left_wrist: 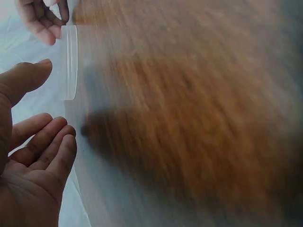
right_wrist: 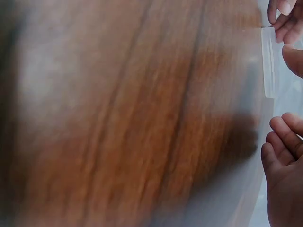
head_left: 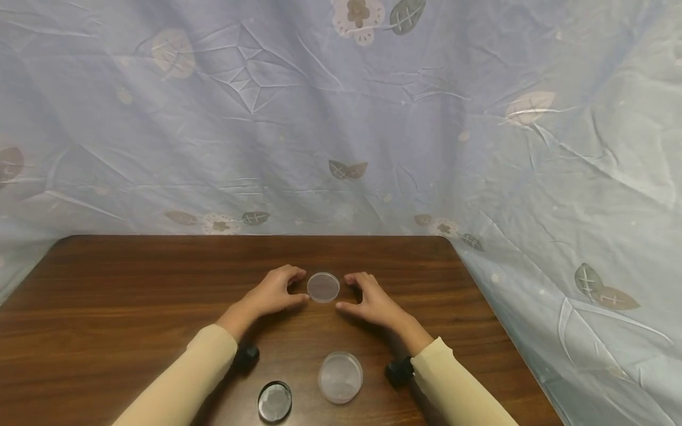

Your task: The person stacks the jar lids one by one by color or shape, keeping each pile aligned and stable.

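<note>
A clear, shallow petri dish [head_left: 323, 287] lies flat on the wooden table between the two hands. My left hand [head_left: 273, 292] is at its left side, thumb and fingers spread and gently bent; the thumb tip is very near the rim, and whether it touches I cannot tell. To the right, my right hand [head_left: 374, 303] is held the same way, a small gap from the dish. Both wrist views show the dish [left_wrist: 71, 61] edge-on, past fingers that grip nothing. Nearer the body sits a larger clear dish [head_left: 341, 377].
A small round piece with a black rim [head_left: 274, 402] lies at the near edge of the view, left of the larger dish. The brown table [head_left: 133, 284] ends at a patterned cloth curtain [head_left: 298, 136] behind and on the right. Dark wrist cameras [head_left: 399, 371] hang under both wrists.
</note>
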Motion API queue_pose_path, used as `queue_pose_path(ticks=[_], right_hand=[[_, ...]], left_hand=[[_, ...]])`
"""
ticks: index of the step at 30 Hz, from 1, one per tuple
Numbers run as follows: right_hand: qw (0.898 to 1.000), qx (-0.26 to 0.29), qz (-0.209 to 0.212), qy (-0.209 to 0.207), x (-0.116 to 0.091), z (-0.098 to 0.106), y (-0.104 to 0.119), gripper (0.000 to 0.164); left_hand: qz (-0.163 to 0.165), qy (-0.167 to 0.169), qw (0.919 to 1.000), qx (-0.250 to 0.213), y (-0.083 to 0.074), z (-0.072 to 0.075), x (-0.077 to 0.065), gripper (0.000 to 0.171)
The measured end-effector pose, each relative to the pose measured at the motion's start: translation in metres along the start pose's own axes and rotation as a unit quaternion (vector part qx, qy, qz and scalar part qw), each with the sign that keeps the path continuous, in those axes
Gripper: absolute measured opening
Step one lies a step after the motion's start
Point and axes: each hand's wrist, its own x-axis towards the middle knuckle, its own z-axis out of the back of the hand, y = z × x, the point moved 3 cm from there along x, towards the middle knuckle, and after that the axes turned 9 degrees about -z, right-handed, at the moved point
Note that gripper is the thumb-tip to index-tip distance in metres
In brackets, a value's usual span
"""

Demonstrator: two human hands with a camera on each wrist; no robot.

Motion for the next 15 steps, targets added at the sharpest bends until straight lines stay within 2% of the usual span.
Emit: queue_pose_path(ticks=[15], right_hand=[[1.000, -0.014, 0.016, -0.003, 0.017, -0.014, 0.006, 0.072]], left_hand=[[-0.016, 0.001, 0.9995, 0.028, 0.000, -0.016, 0.012, 0.063]])
